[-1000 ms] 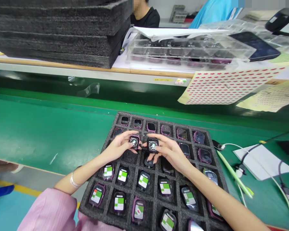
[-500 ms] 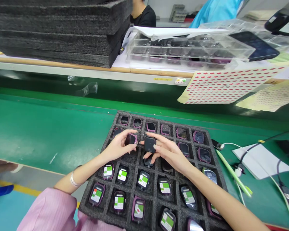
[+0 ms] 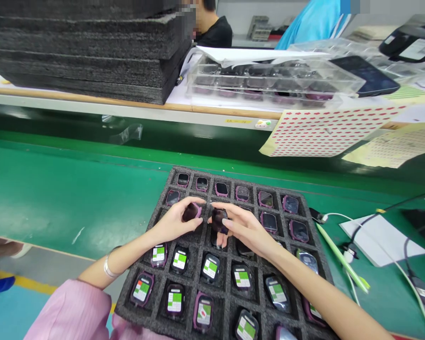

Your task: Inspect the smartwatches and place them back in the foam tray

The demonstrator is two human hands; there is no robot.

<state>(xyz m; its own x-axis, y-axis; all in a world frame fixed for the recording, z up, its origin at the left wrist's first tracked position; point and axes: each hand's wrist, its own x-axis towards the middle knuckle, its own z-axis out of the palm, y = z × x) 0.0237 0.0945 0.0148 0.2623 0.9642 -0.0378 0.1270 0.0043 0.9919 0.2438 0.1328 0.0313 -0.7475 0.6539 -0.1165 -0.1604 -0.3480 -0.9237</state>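
Over the black foam tray (image 3: 184, 322), my left hand (image 3: 173, 221) grips a purple-framed smartwatch body (image 3: 191, 212) between thumb and fingers. Just to its right, my right hand (image 3: 246, 224) pinches a dark, squarish watch piece (image 3: 219, 220), its thumb on the near edge and fingers behind. The two held pieces are apart. Beneath them, the tray's cells hold purple and black watch bodies; the far ones, such as this purple watch (image 3: 221, 189), have dark screens. Nearer ones, like this black watch (image 3: 211, 266), show green and white faces. My hands cover several middle cells.
A green bench (image 3: 56, 189) carries the tray. To the right lie a green pen-like stick (image 3: 343, 257), white paper (image 3: 386, 241) and cables. Along the back shelf stand stacked black foam (image 3: 74, 52), clear plastic trays (image 3: 269, 80) and a phone (image 3: 366, 74). Another person sits beyond.
The dark piece in my right hand has tilted, and its surface now reflects differently. My left hand still holds the purple-framed watch body. The whole view has shifted slightly.
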